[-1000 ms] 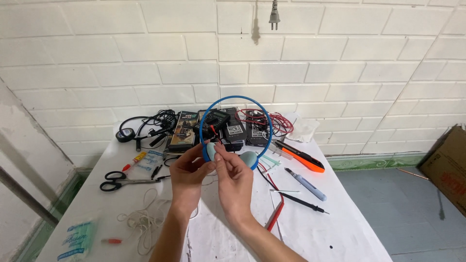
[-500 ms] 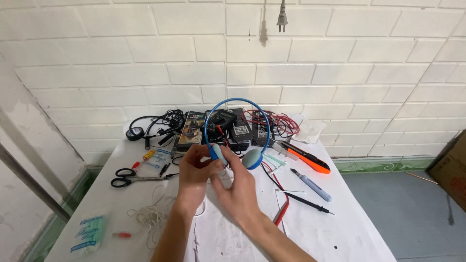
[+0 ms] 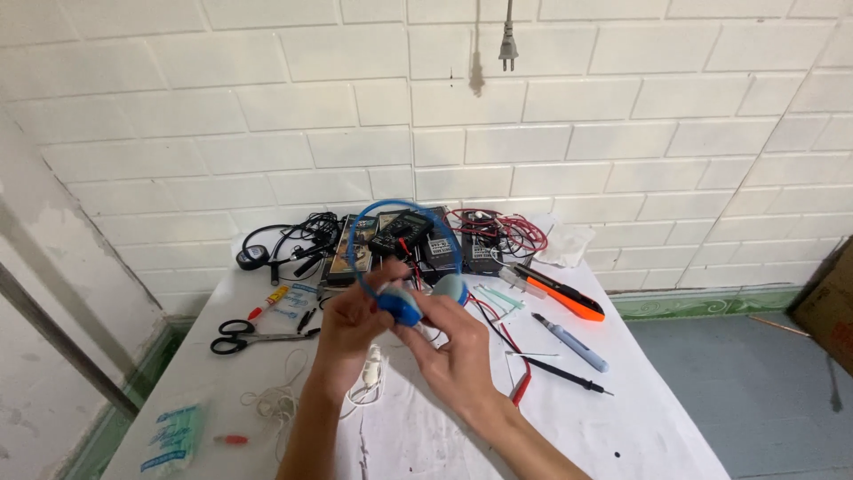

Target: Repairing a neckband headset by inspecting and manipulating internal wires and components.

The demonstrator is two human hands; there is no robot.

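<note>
We grip the blue headset (image 3: 404,258) above the table (image 3: 640,418), left hand (image 3: 351,333) and right hand (image 3: 453,351) fingers closed on 1 earcup (image 3: 400,307); we judge a hard twist could snap its thin band.

I hold blue headphones (image 3: 404,267) with both hands: my left hand (image 3: 351,333) and right hand (image 3: 453,347) grip one ear cup. Behind them, a black multimeter (image 3: 402,233) lies on the white table (image 3: 622,418); scissors (image 3: 244,336) lie at the left.

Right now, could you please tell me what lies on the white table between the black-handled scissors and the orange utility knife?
In the head view, between the black-handled scissors and orange utility knife both hands hold up blue headphones.
</note>
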